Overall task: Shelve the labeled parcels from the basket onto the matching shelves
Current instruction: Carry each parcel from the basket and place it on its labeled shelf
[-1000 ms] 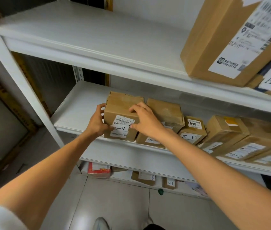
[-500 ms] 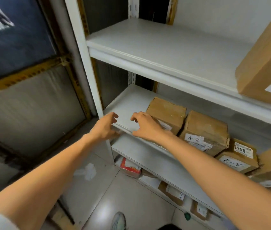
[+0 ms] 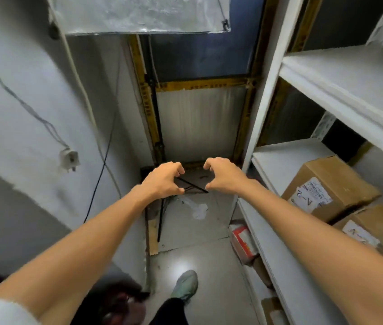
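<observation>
My left hand point(image 3: 164, 181) and my right hand point(image 3: 223, 177) hang in mid-air side by side, fingers loosely curled, holding nothing. Both are left of the white shelf unit point(image 3: 279, 160), in front of a dim corner. A brown cardboard parcel marked A-2 point(image 3: 340, 181) stands on the middle shelf at the right. A second labeled parcel point(image 3: 378, 221) sits beside it, closer to me. A dark, blurred object point(image 3: 120, 301) lies at the bottom left; I cannot tell whether it is the basket.
The white shelf post point(image 3: 263, 95) rises just right of my right hand. A red and white box point(image 3: 242, 240) lies on the bottom shelf. A grey wall with a hanging socket point(image 3: 68, 159) and cable closes the left. My shoe point(image 3: 184, 285) stands on the tiled floor.
My view has swung left, away from the shelf. Both hands have left the A-2 parcel on the middle shelf and now hang free off its left end.
</observation>
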